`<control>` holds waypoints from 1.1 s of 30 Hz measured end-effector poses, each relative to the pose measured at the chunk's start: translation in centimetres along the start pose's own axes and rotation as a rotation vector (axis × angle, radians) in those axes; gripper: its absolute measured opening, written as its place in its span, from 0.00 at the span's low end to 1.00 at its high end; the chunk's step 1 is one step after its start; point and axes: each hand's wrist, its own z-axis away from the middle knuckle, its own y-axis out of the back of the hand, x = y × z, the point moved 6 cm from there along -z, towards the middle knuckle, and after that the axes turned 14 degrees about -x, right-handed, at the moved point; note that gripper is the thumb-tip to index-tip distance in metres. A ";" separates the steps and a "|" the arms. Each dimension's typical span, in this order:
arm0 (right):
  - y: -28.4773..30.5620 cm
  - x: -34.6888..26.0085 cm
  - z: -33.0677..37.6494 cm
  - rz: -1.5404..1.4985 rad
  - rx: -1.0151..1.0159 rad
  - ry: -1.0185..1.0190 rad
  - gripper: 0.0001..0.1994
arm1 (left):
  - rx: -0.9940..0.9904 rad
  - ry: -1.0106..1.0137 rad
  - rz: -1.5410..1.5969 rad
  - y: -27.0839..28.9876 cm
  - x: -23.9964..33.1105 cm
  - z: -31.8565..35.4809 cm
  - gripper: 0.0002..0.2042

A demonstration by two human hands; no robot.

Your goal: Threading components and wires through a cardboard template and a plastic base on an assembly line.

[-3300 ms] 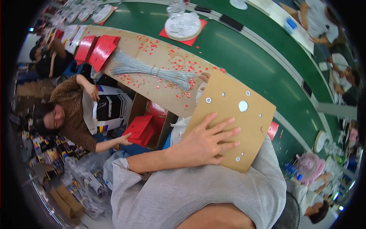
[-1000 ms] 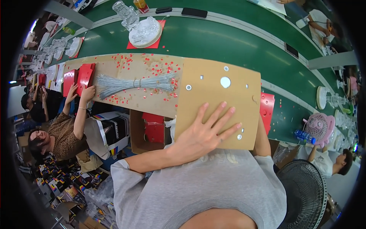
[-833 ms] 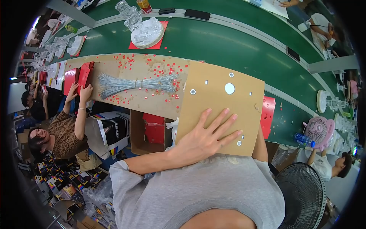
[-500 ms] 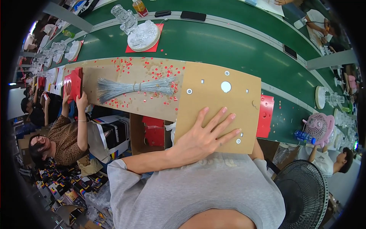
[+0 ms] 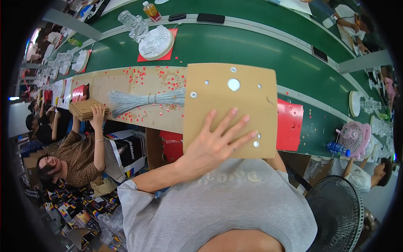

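Observation:
A brown cardboard sheet [image 5: 231, 109] with one big round hole, smaller slots and pale metal-looking rings is held up in front of my chest. My left hand [image 5: 218, 140] lies flat on its face, fingers spread. My right forearm [image 5: 275, 163] runs behind the sheet's lower right corner, and the sheet hides that hand. Left of the sheet, a bundle of thin silvery wires [image 5: 147, 100], tied in the middle, rests on a cardboard work surface [image 5: 100, 75], its right end covered by the sheet. Red punched sheets [image 5: 289, 126] lie on the right.
Red and brown punched-out discs [image 5: 168, 75] are scattered about. Beyond stands a clear ornament on a round base [image 5: 156, 44]. At left, a co-worker holds stacked brown sheets [image 5: 87, 110]. A pink fan [image 5: 354, 138] is on the right, a black fan [image 5: 336, 210] below it.
The brown sheet and my left hand have moved left and slightly up in the view. The co-worker's hands have turned their stack from its red side to its brown side.

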 end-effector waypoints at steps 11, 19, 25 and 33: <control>4.9 6.2 -8.5 0.185 0.112 -0.119 0.23 | -0.056 0.032 0.015 0.8 -2.2 -0.5 0.41; 17.0 -15.9 -5.0 0.411 0.614 -0.358 0.16 | -0.056 0.082 0.006 1.0 -2.6 -0.8 0.38; 18.0 -23.3 -5.8 1.017 0.550 0.368 0.16 | -0.053 0.094 0.018 1.1 -2.5 -0.9 0.41; 10.0 -16.8 -6.2 0.699 0.081 0.281 0.27 | -0.059 0.108 0.031 1.4 -2.9 -0.9 0.41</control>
